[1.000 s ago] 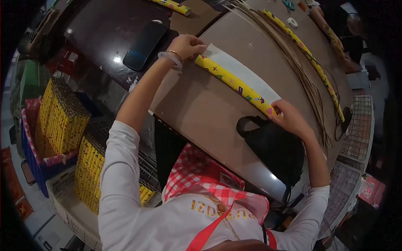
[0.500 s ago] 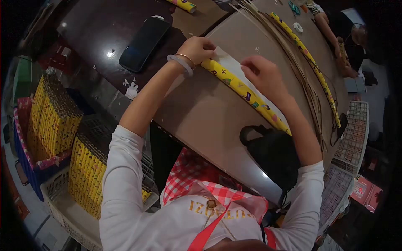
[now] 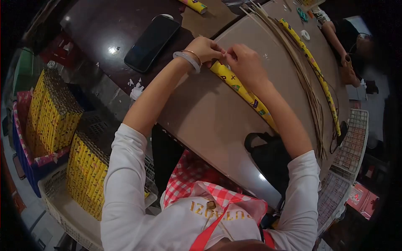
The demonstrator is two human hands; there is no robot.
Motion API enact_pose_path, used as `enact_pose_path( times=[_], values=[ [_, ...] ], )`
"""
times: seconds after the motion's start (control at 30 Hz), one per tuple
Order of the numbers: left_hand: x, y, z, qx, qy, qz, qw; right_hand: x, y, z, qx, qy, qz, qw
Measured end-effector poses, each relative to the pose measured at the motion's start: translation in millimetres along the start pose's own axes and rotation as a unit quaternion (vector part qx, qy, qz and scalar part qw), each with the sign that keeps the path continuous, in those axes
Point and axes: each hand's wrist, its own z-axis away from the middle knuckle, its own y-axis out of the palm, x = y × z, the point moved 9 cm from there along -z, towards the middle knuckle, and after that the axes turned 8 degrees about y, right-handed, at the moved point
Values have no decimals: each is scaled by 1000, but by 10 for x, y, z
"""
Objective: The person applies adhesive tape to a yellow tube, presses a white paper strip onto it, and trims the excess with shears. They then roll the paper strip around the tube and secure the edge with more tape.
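A yellow patterned paper roll [image 3: 243, 91] lies slantwise on the brown table, its lower end partly behind my right forearm. My left hand [image 3: 204, 50], with a bracelet and bangle at the wrist, is closed at the roll's upper end. My right hand [image 3: 248, 66] is pinched at the same end, its fingertips meeting those of my left hand. Whatever sits between the right fingertips is too small to make out. A black bag [image 3: 268, 157] rests on the table below the roll, partly hidden by my right arm.
A black phone [image 3: 152, 44] lies at the upper left. Long brown strips [image 3: 295, 62] and another yellow roll [image 3: 312, 62] lie to the right, near a white tape ring [image 3: 305, 35]. Crates [image 3: 52, 209] with many yellow rolls stand at left. Another person's arm [image 3: 335, 42] is at the far right.
My right hand has moved left to meet my left hand at the roll's upper end. The white sheet seen beside the roll is no longer visible. The view has shifted slightly.
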Motion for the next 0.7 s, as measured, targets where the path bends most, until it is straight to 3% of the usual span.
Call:
enact_pose_path(
  times=[0.7],
  values=[
    [-63,-5,5,-5,22,-60,998,-110,-7,-26,4,83,-58,995]
  ],
)
